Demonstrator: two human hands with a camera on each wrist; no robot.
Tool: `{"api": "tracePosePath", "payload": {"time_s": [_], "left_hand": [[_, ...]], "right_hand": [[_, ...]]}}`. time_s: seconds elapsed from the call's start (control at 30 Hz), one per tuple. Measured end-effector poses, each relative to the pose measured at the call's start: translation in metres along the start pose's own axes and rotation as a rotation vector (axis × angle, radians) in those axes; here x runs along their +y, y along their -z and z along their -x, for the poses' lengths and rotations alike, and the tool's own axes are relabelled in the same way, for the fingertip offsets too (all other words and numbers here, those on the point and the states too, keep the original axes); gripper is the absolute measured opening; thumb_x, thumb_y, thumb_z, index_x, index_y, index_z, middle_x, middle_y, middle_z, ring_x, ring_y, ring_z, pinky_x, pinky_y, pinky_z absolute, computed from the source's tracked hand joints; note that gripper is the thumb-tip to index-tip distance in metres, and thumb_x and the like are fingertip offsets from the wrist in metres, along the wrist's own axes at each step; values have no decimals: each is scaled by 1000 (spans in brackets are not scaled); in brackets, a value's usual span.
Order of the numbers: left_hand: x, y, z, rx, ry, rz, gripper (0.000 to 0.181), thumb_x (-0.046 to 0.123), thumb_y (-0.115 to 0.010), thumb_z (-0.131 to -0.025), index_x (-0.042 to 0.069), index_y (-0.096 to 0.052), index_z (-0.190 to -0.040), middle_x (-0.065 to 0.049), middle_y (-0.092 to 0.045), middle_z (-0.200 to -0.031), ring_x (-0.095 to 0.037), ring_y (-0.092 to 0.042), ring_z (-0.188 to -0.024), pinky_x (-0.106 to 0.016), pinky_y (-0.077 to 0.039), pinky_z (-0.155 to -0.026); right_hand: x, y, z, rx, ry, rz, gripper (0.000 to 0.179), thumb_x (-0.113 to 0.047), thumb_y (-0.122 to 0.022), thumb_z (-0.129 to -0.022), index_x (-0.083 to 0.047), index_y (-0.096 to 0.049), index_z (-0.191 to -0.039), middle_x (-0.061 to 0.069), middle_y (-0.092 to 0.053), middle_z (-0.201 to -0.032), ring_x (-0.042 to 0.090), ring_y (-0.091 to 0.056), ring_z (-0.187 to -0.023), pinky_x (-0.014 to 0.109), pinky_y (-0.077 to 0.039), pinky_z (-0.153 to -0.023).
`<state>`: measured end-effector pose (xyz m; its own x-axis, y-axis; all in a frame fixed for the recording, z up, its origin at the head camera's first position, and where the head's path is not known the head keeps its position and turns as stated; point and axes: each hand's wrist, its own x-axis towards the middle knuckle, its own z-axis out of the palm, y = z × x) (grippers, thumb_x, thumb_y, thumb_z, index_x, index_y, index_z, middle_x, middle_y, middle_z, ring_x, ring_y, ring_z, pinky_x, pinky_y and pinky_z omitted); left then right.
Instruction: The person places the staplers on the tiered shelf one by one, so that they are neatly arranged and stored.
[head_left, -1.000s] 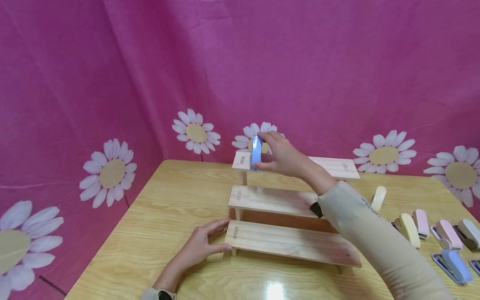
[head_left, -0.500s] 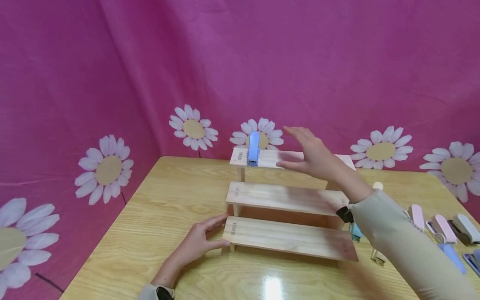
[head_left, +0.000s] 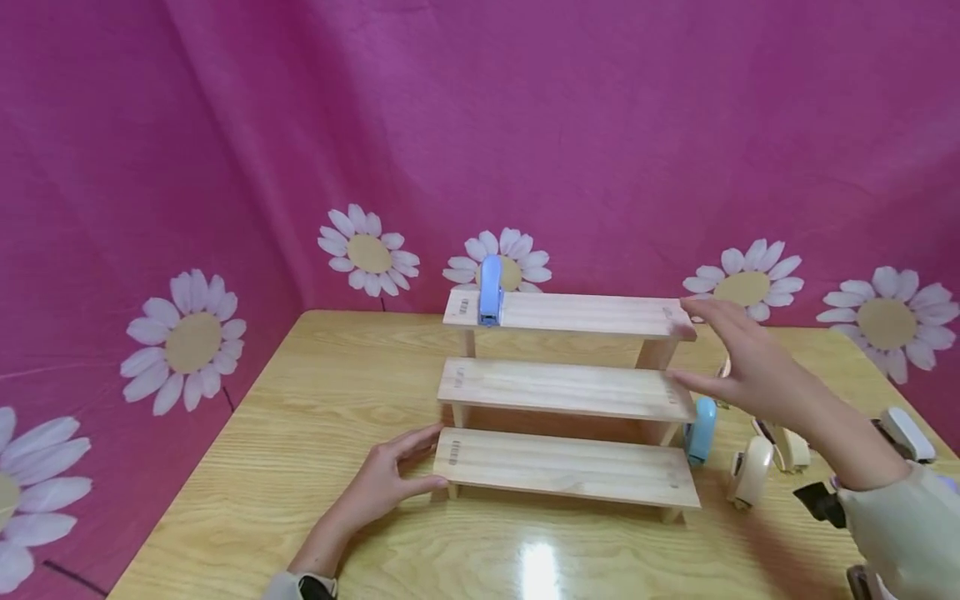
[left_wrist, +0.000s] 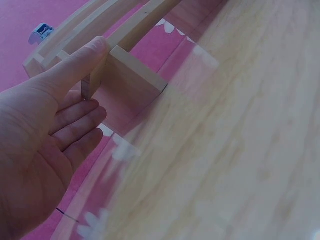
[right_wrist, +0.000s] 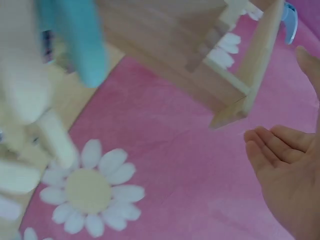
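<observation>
With our left hand (head_left: 382, 483) we pinch the left end of the bottom shelf (head_left: 570, 467) of the wooden rack (head_left: 558, 390), thumb at its front corner. We keep the fingers of our right hand (head_left: 772, 375) spread and empty near the rack's right end. The blue stapler (head_left: 491, 290) stands on the top shelf (head_left: 585, 312), near its left edge. On the surface (head_left: 337, 375), a teal stapler (head_left: 701, 431) sits just beside the rack's right end, a cream stapler (head_left: 752, 472) nearer the surface's right edge.
</observation>
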<state>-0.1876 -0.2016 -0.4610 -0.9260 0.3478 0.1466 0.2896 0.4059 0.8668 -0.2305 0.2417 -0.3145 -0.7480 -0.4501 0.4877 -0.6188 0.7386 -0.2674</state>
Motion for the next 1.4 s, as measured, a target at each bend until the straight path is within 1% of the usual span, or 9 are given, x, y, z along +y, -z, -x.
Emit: {"api": "tracePosePath", "payload": {"time_s": [0.13, 0.4, 0.5, 0.67, 0.73, 1.03, 1.17, 1.27, 1.4], "left_hand": [[0, 1, 1, -1, -4, 2, 77, 32, -80, -79, 5, -48, -144, -17, -57, -140, -33, -60, -124, -38, -50, -106], [4, 0, 2, 1, -5, -4, 78, 32, -80, -78, 4, -48, -143, -19, -56, -141, -33, -59, -125, -38, -50, -107], [3, 0, 1, 2, -14, -5, 77, 30, -80, -78, 3, -48, -143, -19, -55, -141, -33, -59, -125, -37, -50, -107], [3, -1, 0, -5, -34, -14, 75, 27, -79, -81, 0, -48, -142, -22, -55, -140, -36, -59, -125, -38, -50, -106], [3, -1, 1, -6, -36, -16, 74, 27, -79, -81, -1, -48, -142, -22, -55, -140, -36, -59, -124, -39, -50, -106], [3, -1, 0, -4, -29, -22, 73, 26, -78, -81, 1, -48, -142, -21, -56, -140, -35, -60, -123, -39, -51, -106], [4, 0, 0, 2, -28, -19, 73, 26, -79, -81, 1, -48, -143, -21, -56, -140, -35, -60, -123, -39, -51, -106], [3, 0, 0, 5, -30, -14, 74, 25, -79, -80, 1, -48, -143, -21, -56, -140, -35, -60, -123, -38, -51, -105], [3, 1, 1, -1, -41, -15, 74, 26, -79, -81, 0, -48, -143, -21, -56, -139, -36, -60, -123, -39, -51, -105]], "right_hand": [[12, 5, 31, -63, -93, 18, 91, -26, -88, -72, 0, -40, -145, 26, -47, -140, 45, -43, -126, 70, -44, -90], [37, -3, 85, -106, -102, 185, 91, -35, -90, -64, 11, -50, -130, 30, -57, -121, 45, -54, -107, 66, -52, -78], [42, -9, 99, -138, -118, 226, 90, -40, -91, -60, 11, -54, -125, 28, -60, -115, 45, -58, -103, 65, -52, -76], [46, -19, 117, -269, -225, 310, 94, -54, -87, -62, 11, -55, -122, 32, -60, -113, 48, -60, -99, 65, -54, -76], [47, -23, 122, -280, -224, 328, 95, -57, -86, -62, 11, -56, -120, 32, -61, -111, 47, -61, -96, 63, -55, -75], [55, -34, 130, -80, 46, 388, 82, -51, -91, -52, 6, -61, -103, 19, -63, -93, 34, -65, -81, 52, -59, -64], [57, -37, 131, -73, 39, 390, 82, -46, -92, -52, 7, -59, -105, 21, -63, -95, 36, -64, -85, 54, -58, -70], [56, -39, 133, -88, -9, 378, 82, -36, -94, -49, 9, -57, -107, 24, -62, -96, 38, -62, -87, 56, -56, -73], [57, -36, 135, -104, -107, 360, 85, -33, -95, -48, 11, -56, -109, 27, -60, -101, 40, -58, -91, 57, -53, -74]]}}
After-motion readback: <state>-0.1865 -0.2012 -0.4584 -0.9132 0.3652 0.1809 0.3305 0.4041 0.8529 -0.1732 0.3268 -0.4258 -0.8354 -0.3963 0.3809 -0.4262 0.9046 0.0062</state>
